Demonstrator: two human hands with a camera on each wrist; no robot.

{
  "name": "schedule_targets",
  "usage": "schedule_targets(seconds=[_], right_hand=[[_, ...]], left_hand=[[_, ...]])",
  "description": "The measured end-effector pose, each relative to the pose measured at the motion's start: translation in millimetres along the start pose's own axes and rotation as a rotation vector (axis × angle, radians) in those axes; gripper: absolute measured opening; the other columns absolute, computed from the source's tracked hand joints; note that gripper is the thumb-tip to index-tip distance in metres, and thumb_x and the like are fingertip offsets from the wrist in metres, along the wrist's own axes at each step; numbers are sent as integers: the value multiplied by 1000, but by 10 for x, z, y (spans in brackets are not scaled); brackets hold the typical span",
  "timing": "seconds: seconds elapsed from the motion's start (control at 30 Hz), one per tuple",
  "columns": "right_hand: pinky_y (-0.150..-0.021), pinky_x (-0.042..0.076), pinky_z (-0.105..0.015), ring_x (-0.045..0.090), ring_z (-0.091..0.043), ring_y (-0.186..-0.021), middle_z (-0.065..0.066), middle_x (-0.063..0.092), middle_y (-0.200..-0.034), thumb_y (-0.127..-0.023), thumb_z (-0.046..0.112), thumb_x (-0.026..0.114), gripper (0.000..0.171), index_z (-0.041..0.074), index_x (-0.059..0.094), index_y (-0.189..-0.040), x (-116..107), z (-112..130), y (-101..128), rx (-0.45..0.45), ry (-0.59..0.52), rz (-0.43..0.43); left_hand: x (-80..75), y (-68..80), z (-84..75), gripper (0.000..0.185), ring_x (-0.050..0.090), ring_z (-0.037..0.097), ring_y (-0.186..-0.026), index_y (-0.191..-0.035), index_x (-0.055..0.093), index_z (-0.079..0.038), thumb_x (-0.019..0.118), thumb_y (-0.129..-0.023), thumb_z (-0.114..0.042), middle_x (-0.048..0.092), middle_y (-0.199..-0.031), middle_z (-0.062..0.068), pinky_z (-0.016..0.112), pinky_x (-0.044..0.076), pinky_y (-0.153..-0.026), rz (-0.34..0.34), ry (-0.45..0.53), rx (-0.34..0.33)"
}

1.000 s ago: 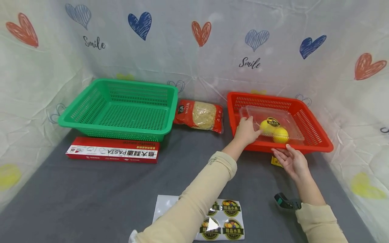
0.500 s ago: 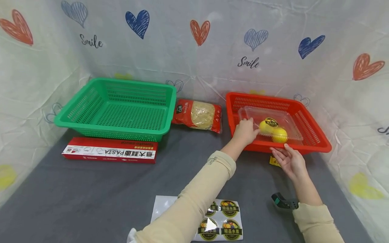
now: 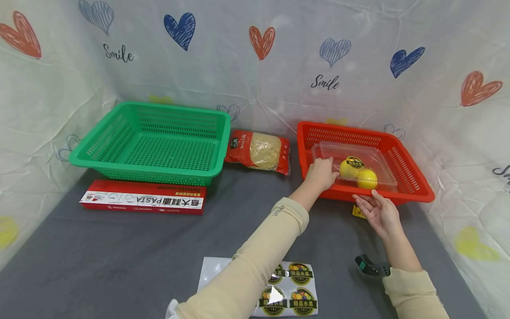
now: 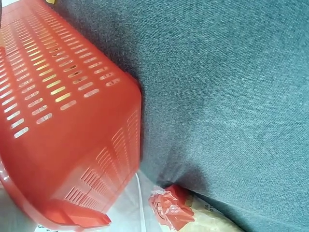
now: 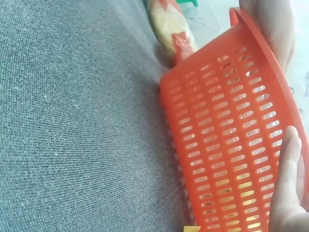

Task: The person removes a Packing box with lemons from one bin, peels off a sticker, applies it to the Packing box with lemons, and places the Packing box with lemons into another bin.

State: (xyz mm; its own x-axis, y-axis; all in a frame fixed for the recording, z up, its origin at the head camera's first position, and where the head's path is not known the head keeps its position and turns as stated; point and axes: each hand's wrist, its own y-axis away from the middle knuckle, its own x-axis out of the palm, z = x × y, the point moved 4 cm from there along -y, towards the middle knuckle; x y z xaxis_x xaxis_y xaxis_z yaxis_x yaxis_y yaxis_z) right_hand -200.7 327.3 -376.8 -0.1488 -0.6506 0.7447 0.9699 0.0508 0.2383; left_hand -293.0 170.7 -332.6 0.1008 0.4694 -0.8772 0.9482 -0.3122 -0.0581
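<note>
In the head view, a clear plastic clamshell box (image 3: 380, 166) holding two yellow, lemon-like fruits (image 3: 367, 178) lies inside the red basket (image 3: 414, 168). A round black-and-gold sticker (image 3: 354, 162) is on its lid. My left hand (image 3: 320, 175) grips the box's left end, thumb by its front edge. At the basket's front rim is my right hand (image 3: 380, 215), its fingers loosely extended. From the right wrist, a straight finger (image 5: 288, 169) touches the basket's slotted wall (image 5: 217, 130) under the rim. The left wrist view shows the basket's side (image 4: 72, 125) and no fingers clearly.
A green basket (image 3: 159, 177) stands at the left behind a red pasta box (image 3: 143, 198). Between the baskets lies a red noodle bag (image 3: 260, 151). A sticker sheet (image 3: 288, 290) is partly under the left sleeve. A small yellow packet (image 3: 358, 212) lies near the red basket.
The view has shifted slightly. The clear box sits a little lower in the red basket, with my left hand still on it. My right hand stays at the front rim.
</note>
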Motion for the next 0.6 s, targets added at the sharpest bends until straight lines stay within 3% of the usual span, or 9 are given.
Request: schedule_targets(seconds=[0.2, 0.3, 0.43, 0.6], right_hand=[[-83, 49, -35, 64, -32, -90, -17, 65, -97, -94, 12, 49, 15, 6, 47, -108, -5, -23, 4, 7, -1, 4], [-83, 49, -35, 65, -32, -90, -17, 65, -97, -94, 12, 50, 15, 6, 48, -107, -9, -22, 7, 10, -4, -5], [-82, 49, -35, 65, -32, -89, -16, 65, -97, -94, 13, 50, 15, 7, 47, -108, -11, -12, 6, 2, 2, -8], [-83, 49, -35, 64, -32, -90, -17, 64, -97, -94, 13, 49, 17, 7, 46, -110, -8, -6, -4, 4, -6, 10]], left_hand=[[11, 2, 23, 51, 41, 15, -126, -134, 48, -19, 60, -88, -34, 51, -131, -2, 24, 35, -99, -16, 14, 18], [8, 10, 29, 50, 43, 16, -124, -135, 47, -19, 60, -88, -32, 46, -136, 4, 25, 36, -98, -12, 32, 32], [-11, 29, 32, 47, 46, 19, -122, -135, 47, -19, 58, -90, -29, 39, -140, 10, 27, 38, -97, -43, 51, 92], [-43, 68, 50, 43, 39, 22, -126, -133, 49, -16, 55, -91, -25, 38, -141, 8, 28, 33, -100, -107, 99, 192]])
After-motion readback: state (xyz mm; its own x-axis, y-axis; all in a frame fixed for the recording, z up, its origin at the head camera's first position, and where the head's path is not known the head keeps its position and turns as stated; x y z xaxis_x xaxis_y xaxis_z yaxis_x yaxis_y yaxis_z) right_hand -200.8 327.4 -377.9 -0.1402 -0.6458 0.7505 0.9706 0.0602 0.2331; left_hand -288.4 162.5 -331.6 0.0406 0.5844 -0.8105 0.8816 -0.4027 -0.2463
